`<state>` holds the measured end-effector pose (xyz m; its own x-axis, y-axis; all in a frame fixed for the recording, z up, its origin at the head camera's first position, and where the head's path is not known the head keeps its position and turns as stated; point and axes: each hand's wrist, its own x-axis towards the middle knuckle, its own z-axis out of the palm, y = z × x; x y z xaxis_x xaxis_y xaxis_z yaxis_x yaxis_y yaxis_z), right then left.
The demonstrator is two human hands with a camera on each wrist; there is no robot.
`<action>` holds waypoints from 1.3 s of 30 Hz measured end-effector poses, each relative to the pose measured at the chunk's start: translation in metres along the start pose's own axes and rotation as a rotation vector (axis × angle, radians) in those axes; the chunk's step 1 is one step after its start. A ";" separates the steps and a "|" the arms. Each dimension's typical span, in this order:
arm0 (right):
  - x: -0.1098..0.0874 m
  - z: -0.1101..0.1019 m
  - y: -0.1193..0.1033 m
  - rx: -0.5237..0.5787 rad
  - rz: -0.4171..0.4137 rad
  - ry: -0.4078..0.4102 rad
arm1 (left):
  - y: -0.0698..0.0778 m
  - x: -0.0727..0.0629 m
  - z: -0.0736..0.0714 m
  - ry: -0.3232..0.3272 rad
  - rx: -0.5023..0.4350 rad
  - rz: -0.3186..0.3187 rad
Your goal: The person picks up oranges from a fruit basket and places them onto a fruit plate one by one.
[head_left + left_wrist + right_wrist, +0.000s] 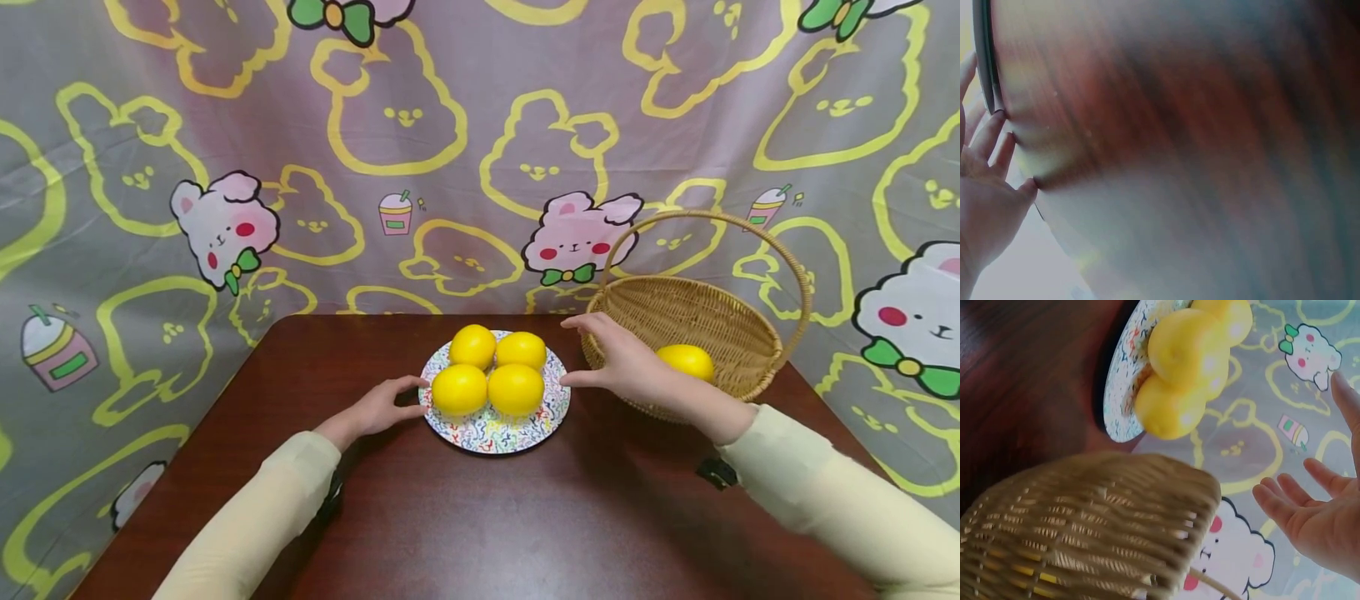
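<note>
A round plate (491,440) with a colourful squiggle pattern lies on the table, bearing several yellow lemons (459,390) grouped together. My left hand (382,407) is at the plate's left rim, thumb and fingers apart, fingertips right at the edge. In the left wrist view the fingers of that hand (991,187) reach the table beside a dark curved edge. Between plate and basket, my right hand (618,354) hovers with fingers extended and thumb spread, holding nothing. The right wrist view shows this hand (1329,519) apart from the lemons (1169,406).
A wicker basket (667,304) with a tall arched handle stands at the right, tilted toward me. One lemon (688,360) lies inside, partly behind my right forearm. A patterned curtain (450,108) hangs behind the dark wooden table (465,525).
</note>
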<state>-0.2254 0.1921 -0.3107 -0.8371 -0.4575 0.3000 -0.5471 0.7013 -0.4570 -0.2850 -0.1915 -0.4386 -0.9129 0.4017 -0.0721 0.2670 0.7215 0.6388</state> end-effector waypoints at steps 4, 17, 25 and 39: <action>-0.003 -0.007 0.004 -0.015 0.001 0.007 | 0.000 -0.001 0.000 0.000 0.007 0.009; -0.010 -0.035 0.022 -0.027 0.026 0.015 | -0.001 0.001 0.000 0.000 0.013 0.002; -0.012 -0.048 0.038 -0.019 0.068 -0.016 | -0.001 0.000 -0.001 0.001 0.014 0.002; -0.017 -0.061 0.076 -0.016 0.179 -0.054 | -0.001 0.000 0.000 -0.001 0.017 0.003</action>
<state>-0.2525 0.2861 -0.2995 -0.9201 -0.3533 0.1693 -0.3898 0.7823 -0.4858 -0.2851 -0.1921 -0.4391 -0.9120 0.4040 -0.0710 0.2747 0.7302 0.6256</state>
